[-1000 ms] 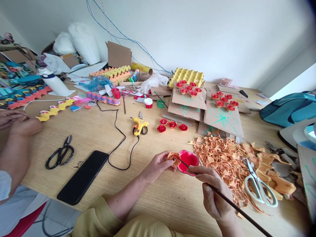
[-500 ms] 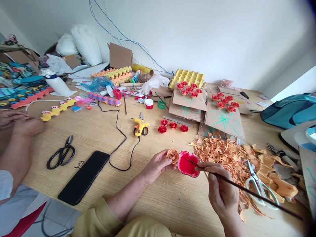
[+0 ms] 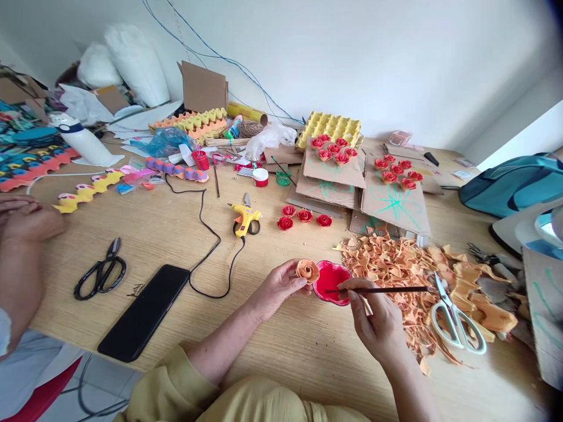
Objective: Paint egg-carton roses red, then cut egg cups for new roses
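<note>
Between the thumb and fingers of my left hand (image 3: 281, 288) is an unpainted orange paper rose (image 3: 307, 271), its spiral facing up. Just right of it sits a scalloped dish (image 3: 333, 275) of red paint. My right hand (image 3: 379, 322) pinches a thin dark paintbrush (image 3: 391, 289), held nearly level, with its tip over the red paint; whether the tip touches the paint I cannot tell. Beyond the dish, several red-painted roses (image 3: 305, 216) lie on the table. More red roses stand on cardboard sheets (image 3: 336, 184) farther back.
Orange scraps (image 3: 387, 264) and white-handled scissors (image 3: 457, 325) lie to the right. A yellow glue gun (image 3: 244, 220), a black phone (image 3: 145, 313) and black scissors (image 3: 101, 272) are on the left. Another person's hands (image 3: 30, 217) rest at the far left edge.
My right hand has moved slightly left, and the brush has swung from a steep slant to nearly level. The left hand still holds the rose. The whole view has shifted a little.
</note>
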Tool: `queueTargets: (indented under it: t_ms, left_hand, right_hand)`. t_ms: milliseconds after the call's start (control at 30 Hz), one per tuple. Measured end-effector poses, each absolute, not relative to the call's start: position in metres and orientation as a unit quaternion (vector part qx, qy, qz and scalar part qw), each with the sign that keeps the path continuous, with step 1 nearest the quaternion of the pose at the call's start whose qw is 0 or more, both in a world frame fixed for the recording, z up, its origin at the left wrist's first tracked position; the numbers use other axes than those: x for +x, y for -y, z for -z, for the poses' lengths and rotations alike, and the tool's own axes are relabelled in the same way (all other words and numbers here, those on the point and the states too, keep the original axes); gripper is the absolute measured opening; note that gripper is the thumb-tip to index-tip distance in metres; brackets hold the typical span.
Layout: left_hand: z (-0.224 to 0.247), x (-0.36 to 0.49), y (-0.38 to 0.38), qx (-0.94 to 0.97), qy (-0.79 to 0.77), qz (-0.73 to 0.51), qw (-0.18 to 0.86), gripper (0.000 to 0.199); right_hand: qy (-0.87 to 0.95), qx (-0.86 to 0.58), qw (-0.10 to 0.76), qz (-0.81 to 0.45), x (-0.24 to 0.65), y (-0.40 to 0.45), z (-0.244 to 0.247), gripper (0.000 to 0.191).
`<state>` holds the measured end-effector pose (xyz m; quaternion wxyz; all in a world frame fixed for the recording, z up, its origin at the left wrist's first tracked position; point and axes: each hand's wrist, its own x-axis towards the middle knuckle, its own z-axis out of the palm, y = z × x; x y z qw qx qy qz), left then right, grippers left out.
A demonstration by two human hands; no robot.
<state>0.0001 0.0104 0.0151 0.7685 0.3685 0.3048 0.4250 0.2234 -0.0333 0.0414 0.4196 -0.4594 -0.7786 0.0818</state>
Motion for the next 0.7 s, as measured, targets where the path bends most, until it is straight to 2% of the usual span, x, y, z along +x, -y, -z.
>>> queueTargets:
  t_ms: [400,700]
  left_hand:
    - [-0.0111,0.0009,-0.0112,0.394,-0.309,-0.429,0.752,0.042]
    - [-0.0103,0.0022,-0.0109,0.391,-0.312,-0.436,0.748,0.050]
  right_hand:
    - [0.816,-0.429,0.356,-0.152,0.2239,0.0358,-0.0404,0.024]
    - [0.801,-0.435,0.368,-0.185,0.2249,0.0375,-0.0383,0.020]
